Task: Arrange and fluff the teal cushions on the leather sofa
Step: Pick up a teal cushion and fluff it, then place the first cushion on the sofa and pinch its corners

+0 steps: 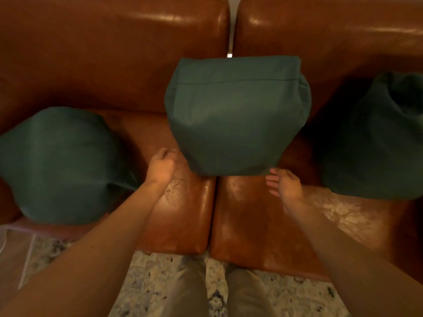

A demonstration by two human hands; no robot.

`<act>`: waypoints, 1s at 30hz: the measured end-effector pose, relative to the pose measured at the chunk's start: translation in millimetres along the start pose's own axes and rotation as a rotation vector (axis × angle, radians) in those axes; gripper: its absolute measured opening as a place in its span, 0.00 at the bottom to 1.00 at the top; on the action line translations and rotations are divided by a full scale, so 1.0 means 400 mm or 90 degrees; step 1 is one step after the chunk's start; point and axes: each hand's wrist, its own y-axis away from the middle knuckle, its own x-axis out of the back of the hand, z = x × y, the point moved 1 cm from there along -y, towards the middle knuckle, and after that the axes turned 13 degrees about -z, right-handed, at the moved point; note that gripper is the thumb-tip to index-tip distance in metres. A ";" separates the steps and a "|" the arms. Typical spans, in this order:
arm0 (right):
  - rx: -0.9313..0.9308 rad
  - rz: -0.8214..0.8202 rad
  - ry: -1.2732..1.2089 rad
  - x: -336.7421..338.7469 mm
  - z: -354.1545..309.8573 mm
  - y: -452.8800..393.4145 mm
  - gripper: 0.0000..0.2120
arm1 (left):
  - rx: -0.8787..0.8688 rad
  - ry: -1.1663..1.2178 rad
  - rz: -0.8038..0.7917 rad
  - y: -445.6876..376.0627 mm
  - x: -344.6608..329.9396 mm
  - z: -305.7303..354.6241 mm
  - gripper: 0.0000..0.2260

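Observation:
Three teal cushions stand on the brown leather sofa (183,213). The middle cushion (235,115) leans upright against the backrest over the gap between the two seat pads. My left hand (161,167) hovers just beside its lower left corner, fingers loosely curled and holding nothing. My right hand (285,186) is at its lower right corner, fingers straight, with the fingertips at the cushion's bottom edge. The left cushion (59,165) sits on the left seat. The right cushion (375,143) leans against the backrest on the right, its top dented.
A pale patterned rug (160,284) lies in front of the sofa, and my trouser legs (229,291) stand on it. Something sheer and whitish (16,255) shows at the lower left. Bare leather seat lies between the cushions.

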 end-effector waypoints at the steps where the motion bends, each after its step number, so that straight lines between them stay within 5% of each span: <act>1: -0.013 -0.024 0.018 -0.013 0.012 0.013 0.14 | -0.005 0.004 -0.012 0.026 0.001 -0.009 0.08; 16: -0.014 -0.262 0.225 -0.365 0.070 0.202 0.09 | 0.106 0.109 -0.063 0.274 0.176 -0.260 0.09; 22: 0.040 -0.271 0.280 -0.597 0.077 0.217 0.07 | 0.102 0.172 0.065 0.223 0.399 -0.366 0.08; 30: 0.129 -0.178 0.377 -1.002 0.032 0.130 0.08 | 0.092 -0.039 0.356 0.065 0.832 -0.502 0.08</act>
